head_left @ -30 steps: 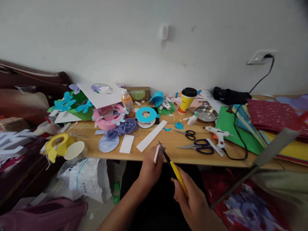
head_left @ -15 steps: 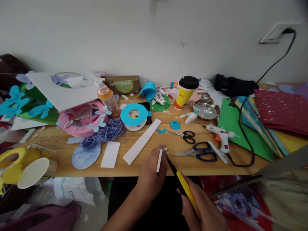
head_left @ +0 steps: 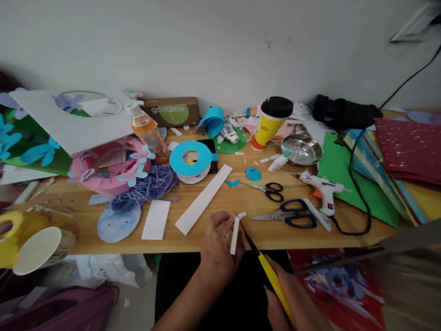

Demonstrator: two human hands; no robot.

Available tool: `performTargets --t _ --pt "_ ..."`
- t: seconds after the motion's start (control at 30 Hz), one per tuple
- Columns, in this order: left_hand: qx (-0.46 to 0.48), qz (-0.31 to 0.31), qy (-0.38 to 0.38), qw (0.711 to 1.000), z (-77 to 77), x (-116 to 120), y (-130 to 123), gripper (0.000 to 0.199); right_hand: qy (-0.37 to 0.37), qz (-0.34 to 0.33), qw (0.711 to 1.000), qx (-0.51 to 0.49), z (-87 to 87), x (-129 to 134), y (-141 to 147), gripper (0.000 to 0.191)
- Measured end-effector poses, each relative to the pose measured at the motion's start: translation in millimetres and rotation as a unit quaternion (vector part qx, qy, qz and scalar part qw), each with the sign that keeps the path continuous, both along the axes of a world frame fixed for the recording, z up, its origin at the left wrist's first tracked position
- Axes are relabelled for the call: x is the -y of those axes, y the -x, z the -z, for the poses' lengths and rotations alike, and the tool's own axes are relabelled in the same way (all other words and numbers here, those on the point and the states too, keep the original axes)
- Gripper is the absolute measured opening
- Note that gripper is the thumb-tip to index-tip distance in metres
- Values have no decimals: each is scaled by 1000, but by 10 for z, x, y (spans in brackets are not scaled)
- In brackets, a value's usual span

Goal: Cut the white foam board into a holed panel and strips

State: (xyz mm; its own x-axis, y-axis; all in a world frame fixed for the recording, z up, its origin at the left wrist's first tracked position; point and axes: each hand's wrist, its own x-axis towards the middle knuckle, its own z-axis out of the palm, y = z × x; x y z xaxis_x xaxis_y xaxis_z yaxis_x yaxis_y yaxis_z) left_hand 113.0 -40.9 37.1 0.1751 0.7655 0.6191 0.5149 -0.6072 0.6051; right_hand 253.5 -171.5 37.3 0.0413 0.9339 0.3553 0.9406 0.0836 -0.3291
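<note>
Just over the table's front edge, my left hand [head_left: 220,243] is closed, pinching a narrow white strip [head_left: 234,236] that points down toward me. A short white piece shows at the strip's top end. My right hand [head_left: 287,294] grips a yellow-and-black craft knife [head_left: 272,276], its dark thin end slanting up to the strip's top beside my left fingers. Whether the tip touches the strip I cannot tell. Nearby on the wood lie a long white paper strip [head_left: 204,201], a white rectangle [head_left: 156,220] and large blue-handled scissors [head_left: 298,214].
Small black scissors [head_left: 272,191], a hot glue gun [head_left: 325,191] with its cord, and a steel bowl [head_left: 303,149] lie to the right. A yellow cup [head_left: 269,128], a bottle [head_left: 148,131] and a blue-topped ring [head_left: 191,158] stand farther back. Purple yarn [head_left: 148,188] lies left.
The camera view has shifted slightly. The white strip in my left hand has turned a little more upright, and the knife's tip stays by its top end.
</note>
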Motion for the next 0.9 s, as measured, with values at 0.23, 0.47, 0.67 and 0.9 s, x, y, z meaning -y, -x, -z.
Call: performTargets --t 0.23,0.47,0.67,0.9 --pt "-6 -36 -54 998 102 29 24 26 10 -5 999 -40 19 27 8 58" --pt "-39 -25 -34 998 37 45 36 58 40 -42 996 -61 -1 32 -58 57" --pt "-22 -6 -20 1000 20 50 18 49 24 -49 997 -59 37 22 -115 60" --pt "-15 -4 -8 1000 32 43 13 44 67 -86 993 -39 229 -35 -177 39"
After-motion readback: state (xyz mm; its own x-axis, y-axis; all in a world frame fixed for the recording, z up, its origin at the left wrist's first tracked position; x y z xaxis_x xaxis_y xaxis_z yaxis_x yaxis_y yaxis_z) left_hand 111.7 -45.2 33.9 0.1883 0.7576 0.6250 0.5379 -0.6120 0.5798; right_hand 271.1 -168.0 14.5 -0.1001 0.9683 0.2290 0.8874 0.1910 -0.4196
